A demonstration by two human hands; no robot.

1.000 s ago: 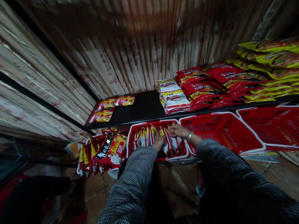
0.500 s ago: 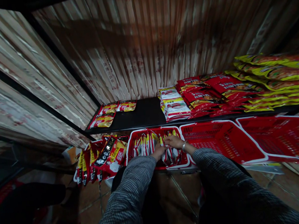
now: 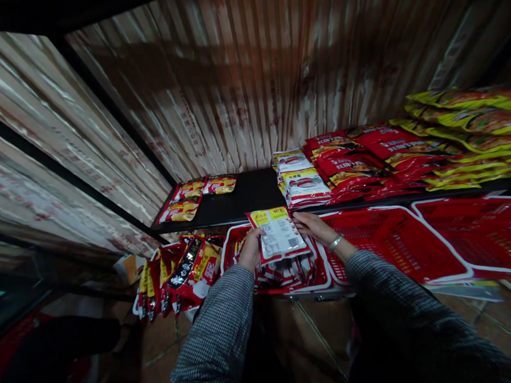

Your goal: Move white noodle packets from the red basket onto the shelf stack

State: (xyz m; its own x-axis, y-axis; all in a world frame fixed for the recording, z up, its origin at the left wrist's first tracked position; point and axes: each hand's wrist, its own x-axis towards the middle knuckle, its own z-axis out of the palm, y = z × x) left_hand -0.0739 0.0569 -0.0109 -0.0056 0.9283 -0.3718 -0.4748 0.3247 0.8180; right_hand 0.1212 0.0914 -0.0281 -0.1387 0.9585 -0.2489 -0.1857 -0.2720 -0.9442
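A white instant noodle packet [image 3: 279, 239] with a yellow top band and red edges lies tilted, its printed side up, just above a red basket [image 3: 326, 276]. My left hand [image 3: 250, 250] is closed on its left edge, the thumb on top. At the upper right edge, the fingers of my right hand [image 3: 317, 228] pinch the packet; a bracelet circles that wrist. Below it, more packets [image 3: 285, 273] stand packed in the basket, partly hidden. Similar white and yellow packets [image 3: 304, 183] are stacked on the black shelf [image 3: 251, 192] straight ahead.
Red packets [image 3: 348, 169] and yellow packets [image 3: 483, 128] fill the shelf's right side. Small red-yellow packets [image 3: 183, 210] lie at its left end. A basket of black-red packets [image 3: 193, 269] stands left; red baskets [image 3: 395, 235] stand right. A person's dark-clothed leg [image 3: 66, 344] shows lower left.
Both hands were down among the packets in the basket. Now they have risen with one packet, which lies face up between them near the shelf edge.
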